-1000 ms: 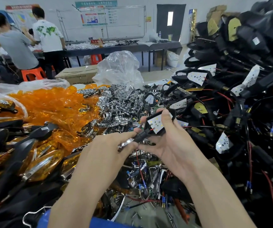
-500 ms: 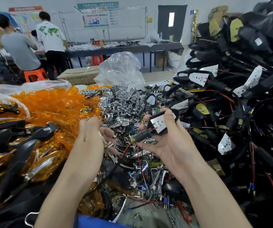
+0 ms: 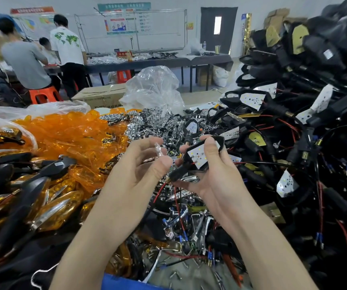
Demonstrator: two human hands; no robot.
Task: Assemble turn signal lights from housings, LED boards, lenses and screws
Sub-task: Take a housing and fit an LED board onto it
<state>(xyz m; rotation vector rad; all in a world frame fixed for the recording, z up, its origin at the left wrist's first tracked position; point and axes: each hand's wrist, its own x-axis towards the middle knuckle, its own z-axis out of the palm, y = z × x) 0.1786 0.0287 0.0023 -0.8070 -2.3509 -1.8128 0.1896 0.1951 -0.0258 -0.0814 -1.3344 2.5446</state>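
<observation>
My right hand point(image 3: 212, 174) grips a black turn signal housing point(image 3: 191, 164) with a white LED board point(image 3: 197, 156) set in it; red and black wires hang from its stem. My left hand point(image 3: 145, 164) is raised just left of the housing and pinches a small chrome reflector piece point(image 3: 158, 147) between thumb and fingers. The piece is blurred, and it does not touch the housing.
Orange lenses point(image 3: 70, 135) are heaped at the left, chrome reflectors point(image 3: 153, 124) in the middle, black housings with boards point(image 3: 283, 122) stacked high at the right. Finished lights point(image 3: 32, 195) lie at the near left. Loose screws point(image 3: 174, 273) dot the table. People work at a far table point(image 3: 158, 61).
My left hand left the housing's stem, dipped into the chrome pile and has come back up holding a chrome piece. The right hand lifted the housing slightly.
</observation>
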